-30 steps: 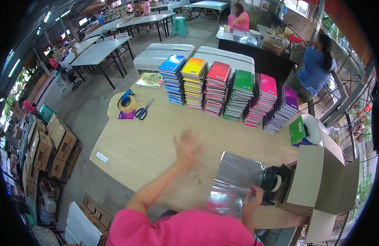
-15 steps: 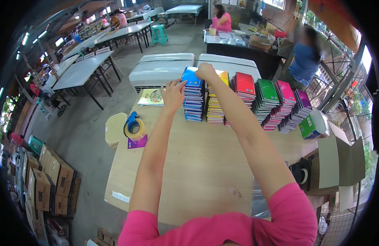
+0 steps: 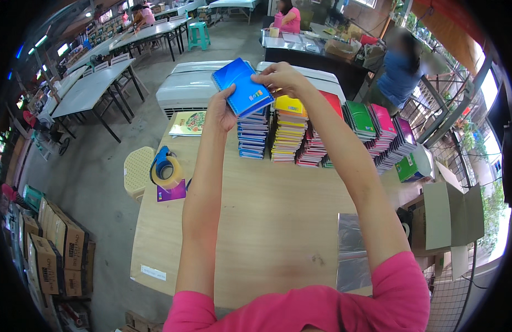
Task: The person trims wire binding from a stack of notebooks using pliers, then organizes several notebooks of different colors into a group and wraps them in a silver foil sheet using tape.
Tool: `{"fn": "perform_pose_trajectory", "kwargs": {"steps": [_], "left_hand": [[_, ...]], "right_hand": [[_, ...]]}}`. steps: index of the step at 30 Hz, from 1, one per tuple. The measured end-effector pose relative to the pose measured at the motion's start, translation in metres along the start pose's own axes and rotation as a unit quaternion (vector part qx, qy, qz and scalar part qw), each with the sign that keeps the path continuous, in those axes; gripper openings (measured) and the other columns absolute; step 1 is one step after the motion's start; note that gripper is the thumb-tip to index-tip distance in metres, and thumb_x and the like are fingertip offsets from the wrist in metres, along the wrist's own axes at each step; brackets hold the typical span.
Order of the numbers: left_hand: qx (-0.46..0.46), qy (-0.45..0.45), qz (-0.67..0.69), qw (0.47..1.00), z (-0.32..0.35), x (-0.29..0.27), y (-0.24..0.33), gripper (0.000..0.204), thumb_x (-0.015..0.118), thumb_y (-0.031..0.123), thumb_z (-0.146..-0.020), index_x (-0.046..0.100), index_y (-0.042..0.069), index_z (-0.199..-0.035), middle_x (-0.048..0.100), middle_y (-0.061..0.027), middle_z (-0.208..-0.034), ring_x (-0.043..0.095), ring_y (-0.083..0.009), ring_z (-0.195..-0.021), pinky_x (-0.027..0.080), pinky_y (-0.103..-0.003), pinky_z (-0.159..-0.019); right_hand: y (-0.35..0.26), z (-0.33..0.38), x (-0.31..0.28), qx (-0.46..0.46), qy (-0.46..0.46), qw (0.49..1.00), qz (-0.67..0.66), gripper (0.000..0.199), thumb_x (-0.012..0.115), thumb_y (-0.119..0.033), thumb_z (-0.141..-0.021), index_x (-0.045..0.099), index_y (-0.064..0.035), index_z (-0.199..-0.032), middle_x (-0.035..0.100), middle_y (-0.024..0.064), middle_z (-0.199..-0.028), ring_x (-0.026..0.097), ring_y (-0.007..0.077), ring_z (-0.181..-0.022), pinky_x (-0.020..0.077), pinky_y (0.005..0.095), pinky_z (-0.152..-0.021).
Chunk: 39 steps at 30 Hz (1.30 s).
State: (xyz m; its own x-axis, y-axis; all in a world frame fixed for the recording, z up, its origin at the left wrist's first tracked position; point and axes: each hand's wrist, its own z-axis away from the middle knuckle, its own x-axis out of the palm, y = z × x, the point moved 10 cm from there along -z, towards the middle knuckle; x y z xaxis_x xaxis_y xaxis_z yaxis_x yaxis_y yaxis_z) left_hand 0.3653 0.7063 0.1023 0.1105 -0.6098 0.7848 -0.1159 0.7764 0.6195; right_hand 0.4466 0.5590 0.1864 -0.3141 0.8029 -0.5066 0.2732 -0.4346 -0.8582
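A blue spiral notebook [image 3: 242, 86] is held up, tilted, above the blue stack [image 3: 252, 135]; whether more than one is in the grip I cannot tell. My left hand [image 3: 220, 112] grips its lower left edge, thumb on the cover. At its right edge, the bent fingers of my right hand [image 3: 283, 78] pinch it, partly hiding that side. Beside the blue stack stand tall stacks of yellow notebooks [image 3: 289, 135], red notebooks [image 3: 328, 102], green notebooks [image 3: 360, 117], pink notebooks [image 3: 382, 126] and purple notebooks [image 3: 402, 133]. My right forearm passes in front of the red stack.
On the table [image 3: 267, 232] at left lie a tape dispenser [image 3: 166, 170], a purple notebook [image 3: 171, 191] and a yellowish printed book [image 3: 188, 123]. Clear plastic sheets [image 3: 353, 249] lie near right. An open carton [image 3: 452, 216] stands at the right. A person in blue [image 3: 400, 72] is beyond the stacks.
Both hands have lifted the blue notebook off its stack, tilting it and bringing it up and left. The view has shifted slightly, and the plastic sheets show more fully.
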Motion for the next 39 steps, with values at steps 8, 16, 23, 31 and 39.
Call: {"fn": "perform_pose_trajectory", "kwargs": {"steps": [8,16,23,31,39], "left_hand": [[-0.012,-0.027,0.023,0.999,0.037,0.006,-0.069,0.044,0.058,0.017,-0.099,0.042,-0.005,-0.134,0.058,-0.0206,-0.128,0.064,-0.0322,-0.109,0.055,-0.049,-0.094],[-0.001,0.003,-0.013,1.0,0.084,0.011,-0.099,0.054,0.059,0.034,-0.099,0.043,0.0,-0.137,0.056,-0.0171,-0.133,0.058,-0.0306,-0.12,0.05,-0.049,-0.1],[-0.077,-0.112,0.15,0.979,0.087,0.061,-0.131,0.051,0.052,0.036,-0.1,0.045,0.001,-0.137,0.054,-0.0169,-0.138,0.059,-0.0327,-0.12,0.052,-0.051,-0.096],[-0.143,-0.056,0.083,0.985,0.075,0.039,-0.206,0.041,0.052,0.024,-0.099,0.048,0.002,-0.134,0.062,-0.0162,-0.127,0.065,-0.0317,-0.111,0.053,-0.047,-0.095],[-0.108,-0.07,0.085,0.988,0.086,0.068,-0.209,0.045,0.053,0.033,-0.101,0.049,0.003,-0.134,0.062,-0.0128,-0.126,0.064,-0.0283,-0.111,0.053,-0.045,-0.093]], "right_hand": [[0.1,-0.001,-0.067,0.102,0.097,0.914,0.38,0.043,0.071,-0.032,-0.083,0.068,0.0014,-0.11,0.067,0.0205,-0.118,0.065,0.0338,-0.11,0.0541,0.043,-0.09],[0.108,0.012,-0.111,0.088,0.105,0.99,0.036,0.044,0.082,-0.024,-0.075,0.067,0.0053,-0.104,0.071,0.0222,-0.097,0.073,0.0335,-0.087,0.0594,0.0412,-0.07],[0.092,0.064,-0.157,0.086,0.089,0.981,0.149,0.048,0.08,-0.035,-0.08,0.067,0.006,-0.102,0.07,0.022,-0.093,0.071,0.0279,-0.081,0.0602,0.0401,-0.061],[0.18,0.047,-0.178,0.161,0.148,0.896,0.387,0.037,0.065,-0.025,-0.082,0.069,0.0061,-0.102,0.067,0.025,-0.113,0.066,0.0321,-0.109,0.0528,0.0452,-0.092],[0.172,0.062,-0.209,0.107,0.097,0.988,0.051,0.045,0.08,-0.027,-0.077,0.067,0.0037,-0.108,0.069,0.0135,-0.085,0.07,0.0265,-0.074,0.0579,0.0388,-0.064]]}}
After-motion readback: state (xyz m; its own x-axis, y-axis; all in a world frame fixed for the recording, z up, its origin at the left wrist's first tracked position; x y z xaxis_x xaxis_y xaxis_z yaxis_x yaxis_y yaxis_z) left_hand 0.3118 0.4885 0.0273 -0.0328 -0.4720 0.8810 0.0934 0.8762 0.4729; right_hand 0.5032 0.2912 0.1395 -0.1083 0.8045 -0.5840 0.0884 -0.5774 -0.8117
